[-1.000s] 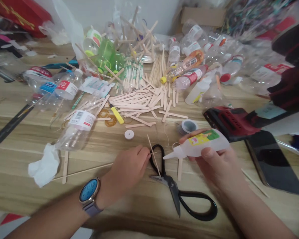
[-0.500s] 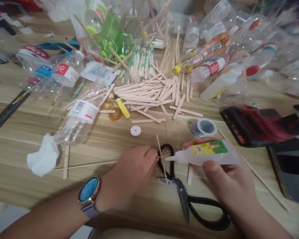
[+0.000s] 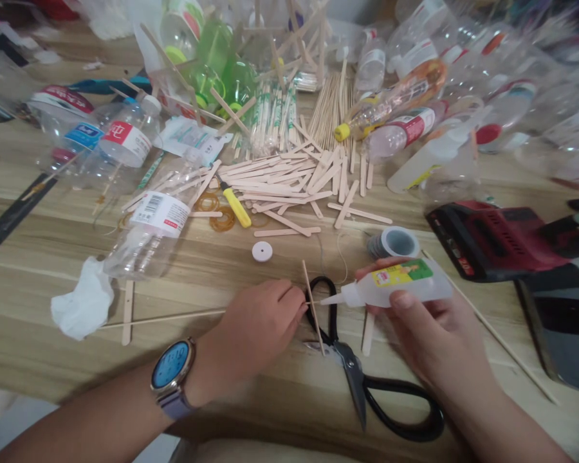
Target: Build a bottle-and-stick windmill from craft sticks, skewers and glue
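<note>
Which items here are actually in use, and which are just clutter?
In use: left hand pinching crossed skewers; right hand holding glue bottle, nozzle at the crossing.
Lying about: scissors, craft sticks, plastic bottles, white wheel, tape roll, red tool, tissue.

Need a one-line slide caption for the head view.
Left hand pinches crossed sticks above scissors; right hand holds a glue bottle, nozzle at their joint, on a cluttered wooden table.

Glue bottle (image 3: 398,283) sideways (nozzle left), thin stick (image 3: 308,283) seemingly touching
</note>
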Motion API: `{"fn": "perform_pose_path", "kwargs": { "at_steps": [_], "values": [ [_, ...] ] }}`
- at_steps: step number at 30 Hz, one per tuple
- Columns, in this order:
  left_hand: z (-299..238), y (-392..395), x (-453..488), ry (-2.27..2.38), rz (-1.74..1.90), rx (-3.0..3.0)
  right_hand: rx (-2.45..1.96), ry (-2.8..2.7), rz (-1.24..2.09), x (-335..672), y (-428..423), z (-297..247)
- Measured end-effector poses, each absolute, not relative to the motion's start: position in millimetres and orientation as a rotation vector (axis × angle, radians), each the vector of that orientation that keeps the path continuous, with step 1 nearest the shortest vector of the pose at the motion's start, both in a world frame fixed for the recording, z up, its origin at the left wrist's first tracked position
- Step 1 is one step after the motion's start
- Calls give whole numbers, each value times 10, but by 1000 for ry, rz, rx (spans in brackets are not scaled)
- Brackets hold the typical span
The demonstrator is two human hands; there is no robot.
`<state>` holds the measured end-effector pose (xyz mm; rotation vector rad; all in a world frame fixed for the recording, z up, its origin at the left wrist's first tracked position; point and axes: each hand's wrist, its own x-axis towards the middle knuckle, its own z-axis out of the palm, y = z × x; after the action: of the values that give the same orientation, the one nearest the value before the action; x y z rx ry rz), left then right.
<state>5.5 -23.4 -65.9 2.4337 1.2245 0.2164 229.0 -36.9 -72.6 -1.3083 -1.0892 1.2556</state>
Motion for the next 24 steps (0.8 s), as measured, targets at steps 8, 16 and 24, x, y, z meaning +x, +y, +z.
{"fn": "perform_pose_path", "kwargs": {
  "at_steps": [8,16,24],
  "values": [
    [-647,-239,43,1190,208,2420,-1290,-1245,1190,2218,-413,-613],
    [-648,-232,43,1199,211,2419,-1254,-1311,1141,2213,-426,-644],
    [-673,-238,36,1191,205,2410,-1285,-1331,1110,2208,-443,-662]
  ]
}}
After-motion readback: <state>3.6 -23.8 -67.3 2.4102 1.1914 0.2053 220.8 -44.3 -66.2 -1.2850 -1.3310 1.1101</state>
